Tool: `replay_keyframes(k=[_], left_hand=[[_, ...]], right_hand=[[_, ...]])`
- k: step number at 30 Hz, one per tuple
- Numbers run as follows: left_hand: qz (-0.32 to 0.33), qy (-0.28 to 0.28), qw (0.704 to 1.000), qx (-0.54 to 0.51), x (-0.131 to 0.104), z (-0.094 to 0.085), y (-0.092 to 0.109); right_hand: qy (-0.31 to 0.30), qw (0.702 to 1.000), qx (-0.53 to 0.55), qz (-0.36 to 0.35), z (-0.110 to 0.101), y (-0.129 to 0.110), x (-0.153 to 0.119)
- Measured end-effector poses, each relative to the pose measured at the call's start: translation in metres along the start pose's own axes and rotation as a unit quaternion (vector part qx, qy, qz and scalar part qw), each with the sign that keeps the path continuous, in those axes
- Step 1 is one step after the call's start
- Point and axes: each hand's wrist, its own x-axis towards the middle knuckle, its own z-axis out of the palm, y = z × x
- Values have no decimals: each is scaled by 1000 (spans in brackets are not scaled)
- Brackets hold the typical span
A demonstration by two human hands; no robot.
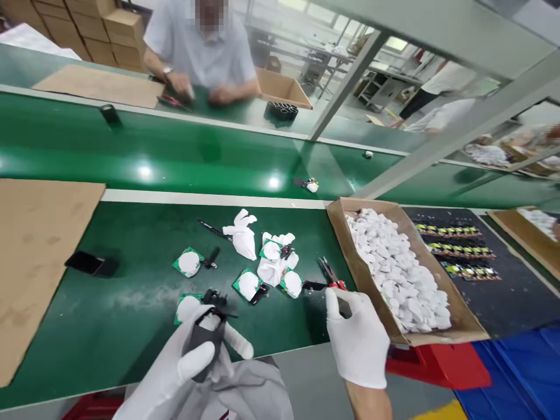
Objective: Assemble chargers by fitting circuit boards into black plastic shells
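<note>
My left hand [192, 344], in a white glove, is closed around a black plastic housing [205, 344] near the table's front edge. My right hand [359, 335], also gloved, has its thumb and forefinger closed at the red handles of a pair of pliers [331, 273], whose jaws point away from me. The hand hides part of the handles. Between the hands lie several green circuit boards with round white pads, such as one board [248, 286] with a black part attached. Another board [184, 304] is partly hidden by my left hand. A crumpled white glove [244, 238] lies beyond them.
A cardboard tray [367, 291] full of white pieces stands at right, beside a black mat [520, 291] with rows of small boards. A cardboard sheet [39, 251] and black case [91, 264] lie left. Beyond the green belt [196, 151] sits a co-worker [201, 52].
</note>
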Motion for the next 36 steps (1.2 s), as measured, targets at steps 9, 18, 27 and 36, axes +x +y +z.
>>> replay_keyframes(k=[9, 18, 27, 36], left_hand=[[2, 75, 944, 322, 40, 14, 38], [189, 1, 843, 503, 64, 2, 40], [276, 1, 791, 546, 52, -6, 42], [318, 18, 720, 617, 41, -11, 43]], right_hand=[[-87, 955, -278, -63, 31, 55, 27], [-158, 972, 173, -18, -36, 43, 22], [-347, 872, 258, -227, -39, -14, 17], [-363, 857, 251, -267, -23, -38, 19]])
